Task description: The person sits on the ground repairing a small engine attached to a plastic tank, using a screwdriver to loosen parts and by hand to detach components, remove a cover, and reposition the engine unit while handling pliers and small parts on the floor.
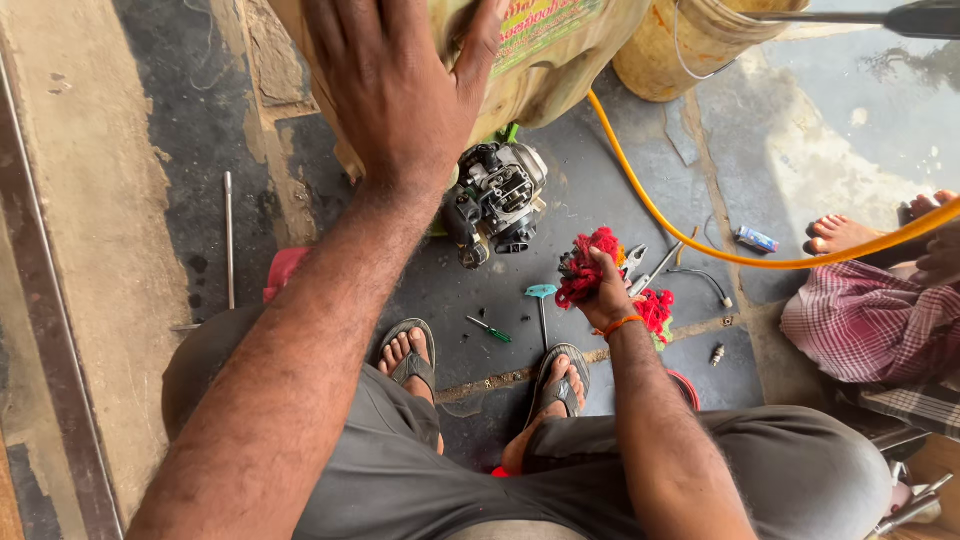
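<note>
The left hand [395, 85] lies spread flat on the yellowish tank [540, 60], the small engine [497, 200] just below it, while the right hand [605, 290] grips a red rag [588, 268] nearer the feet.

the yellowed tank [545, 60] and plastic bucket [700, 40] are cut off by the top edge.

The engine [497, 200] sits on the floor [590, 190] below the tank [540, 60], with pliers [634, 260] to its right.
</note>
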`<state>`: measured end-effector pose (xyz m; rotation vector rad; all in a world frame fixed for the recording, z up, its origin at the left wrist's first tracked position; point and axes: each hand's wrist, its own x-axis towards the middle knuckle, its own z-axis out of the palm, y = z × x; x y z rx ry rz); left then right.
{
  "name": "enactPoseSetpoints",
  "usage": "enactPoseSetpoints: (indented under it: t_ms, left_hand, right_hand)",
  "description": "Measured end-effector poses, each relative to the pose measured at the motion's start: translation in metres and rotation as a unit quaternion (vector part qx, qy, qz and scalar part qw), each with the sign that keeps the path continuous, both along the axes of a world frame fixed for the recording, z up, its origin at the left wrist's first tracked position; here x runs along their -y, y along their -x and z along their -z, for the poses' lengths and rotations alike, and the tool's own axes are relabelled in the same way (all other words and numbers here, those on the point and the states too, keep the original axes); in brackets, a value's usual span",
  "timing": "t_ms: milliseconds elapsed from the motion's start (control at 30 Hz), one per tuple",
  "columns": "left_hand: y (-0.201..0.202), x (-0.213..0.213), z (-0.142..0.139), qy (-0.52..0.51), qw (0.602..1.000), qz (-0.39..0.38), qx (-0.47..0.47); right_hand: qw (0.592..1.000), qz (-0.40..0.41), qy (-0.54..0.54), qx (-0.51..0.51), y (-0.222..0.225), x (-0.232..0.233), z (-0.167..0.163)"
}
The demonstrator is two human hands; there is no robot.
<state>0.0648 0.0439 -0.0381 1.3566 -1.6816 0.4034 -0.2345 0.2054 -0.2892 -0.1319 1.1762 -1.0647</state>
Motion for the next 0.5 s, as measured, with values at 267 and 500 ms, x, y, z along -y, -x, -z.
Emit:
enactPoseSetpoints:
  t_ms: [267, 500]
  left_hand:
    - [-0.003, -0.023, 0.000, -0.017, 0.999, -0.025, 0.016]
    - [-0.006, -0.023, 0.008, -0.015, 1.000, -0.020, 0.011]
  right_hand:
    - [0.998, 0.012, -0.055, -0.038, -0.011, 0.008, 0.022]
    - [0.996, 0.060, -0.067, -0.021, -0.012, 0.006, 0.030]
